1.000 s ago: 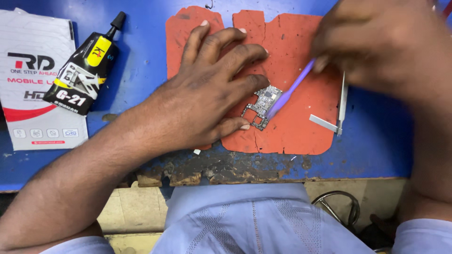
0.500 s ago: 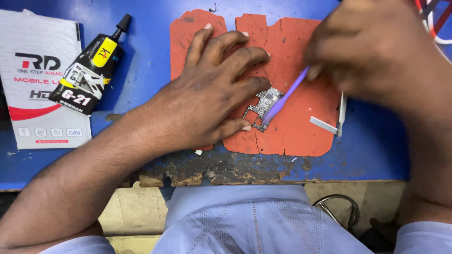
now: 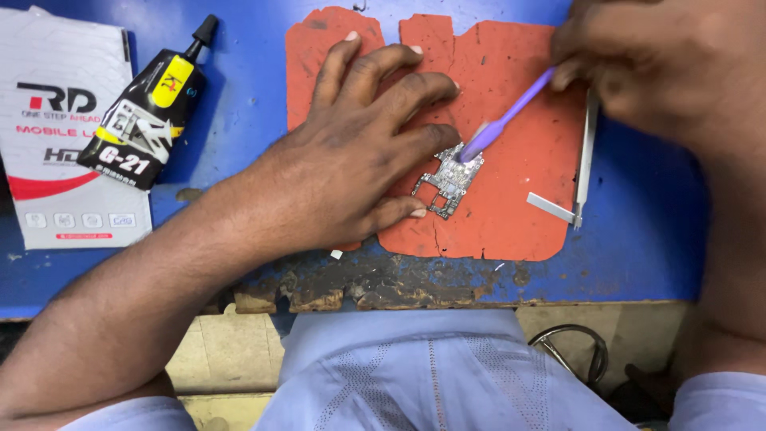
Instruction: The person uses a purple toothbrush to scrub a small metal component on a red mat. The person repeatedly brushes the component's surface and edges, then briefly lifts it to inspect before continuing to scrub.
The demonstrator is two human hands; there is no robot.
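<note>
A small silver circuit board (image 3: pixel 448 180) lies on a worn orange mat (image 3: pixel 519 199) on the blue table. My left hand (image 3: pixel 359 152) rests flat on the mat, its thumb and forefinger pinning the board's left edge. My right hand (image 3: pixel 654 64) grips a purple brush (image 3: pixel 507 116) whose head touches the board's top. Metal tweezers (image 3: pixel 582 160) lie on the mat's right edge, close under my right hand.
A black glue tube with a yellow label (image 3: pixel 148 112) lies at the upper left beside a white printed box (image 3: pixel 56 128). The blue table's front edge (image 3: pixel 383 287) is chipped and dark. A metal ring (image 3: pixel 574 351) hangs below the table near my lap.
The brush head has shifted slightly up and left across the board. My left hand still holds the board in the same place.
</note>
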